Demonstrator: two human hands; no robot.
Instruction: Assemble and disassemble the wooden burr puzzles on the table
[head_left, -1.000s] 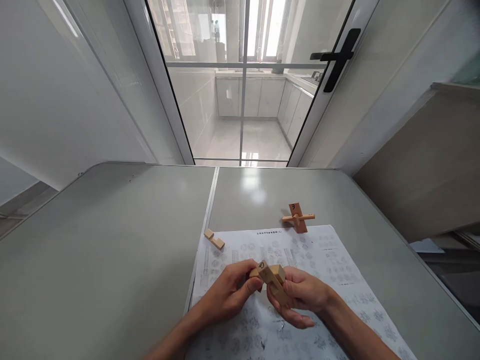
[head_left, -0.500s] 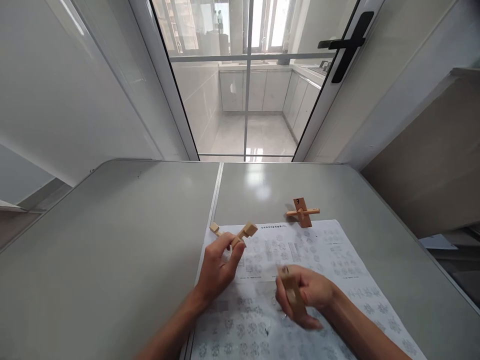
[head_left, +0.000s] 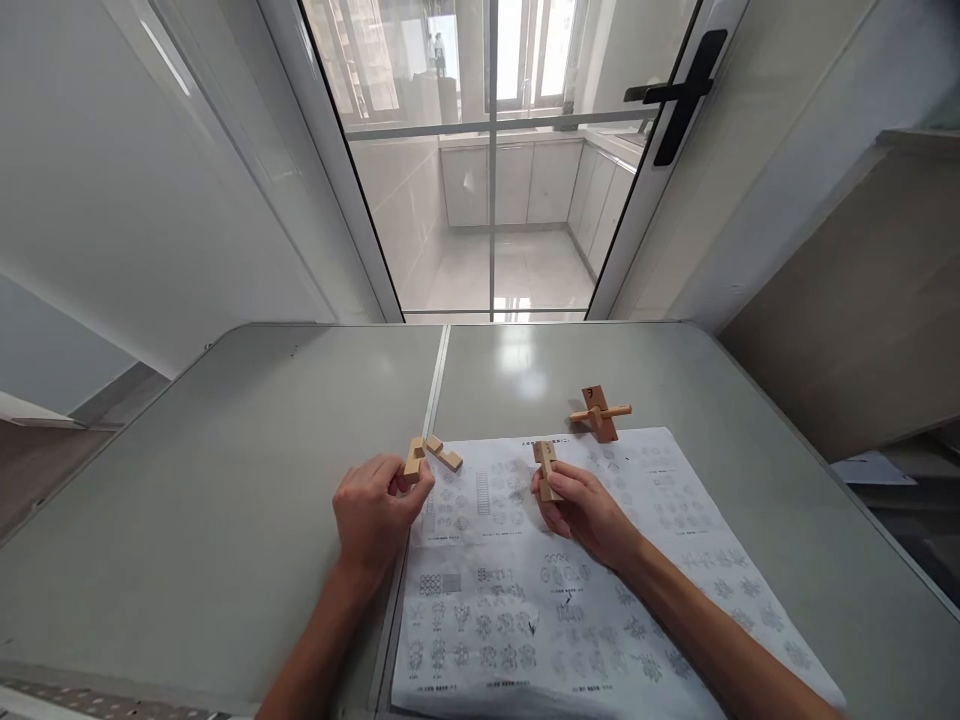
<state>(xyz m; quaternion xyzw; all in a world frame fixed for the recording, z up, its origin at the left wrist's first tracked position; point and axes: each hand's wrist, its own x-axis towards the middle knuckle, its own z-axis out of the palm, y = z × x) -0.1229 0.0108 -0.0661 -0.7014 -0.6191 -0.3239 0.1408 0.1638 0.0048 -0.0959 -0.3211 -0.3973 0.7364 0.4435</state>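
My left hand [head_left: 379, 510] is closed, pinching a notched wooden puzzle piece [head_left: 414, 460] between thumb and fingers at the left edge of the printed sheet. Just right of it, another notched wooden puzzle piece [head_left: 445, 454] lies at the sheet's top left corner, apart from my fingers. Over the sheet's upper middle, my right hand [head_left: 585, 510] is closed around a notched wooden block [head_left: 547, 472], held upright with a small dark mark near its top. The printed sheet [head_left: 517, 600] lies beneath, covered in small puzzle diagrams.
An assembled wooden cross puzzle [head_left: 600, 414] marked with a figure sits beyond the sheet's top edge. The grey table [head_left: 225, 520] has a seam running away from me. A glass door with a black handle [head_left: 682, 95] stands past the far edge.
My left hand has moved left and down with one piece, while the other lies by the sheet's corner. My right hand has moved up and left, turning its block upright.
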